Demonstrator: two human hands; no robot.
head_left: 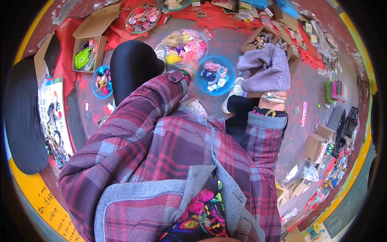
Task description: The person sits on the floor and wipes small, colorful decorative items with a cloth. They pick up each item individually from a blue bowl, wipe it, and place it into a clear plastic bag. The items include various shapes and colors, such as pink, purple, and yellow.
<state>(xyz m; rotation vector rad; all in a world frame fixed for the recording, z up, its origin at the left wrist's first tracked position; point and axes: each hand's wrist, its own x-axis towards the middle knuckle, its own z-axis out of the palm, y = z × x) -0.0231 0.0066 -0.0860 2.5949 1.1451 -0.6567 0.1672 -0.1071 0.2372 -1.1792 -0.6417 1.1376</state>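
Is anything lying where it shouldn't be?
Maybe. A pink strip lies alone on the floor at the right, and crumpled clear plastic lies further down. They look odd because other small things, like those in the blue basket, are kept together.

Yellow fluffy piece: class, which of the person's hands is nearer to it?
Left. The left hand is just right of the yellow fluffy piece; the right hand, mostly hidden by lavender cloth, is farther to the right.

The cloth point(268, 68) is pale purple, the basin point(231, 83) bright blue, the plaid jacket point(169, 147) maroon, purple and grey, the trousers point(131, 66) black.
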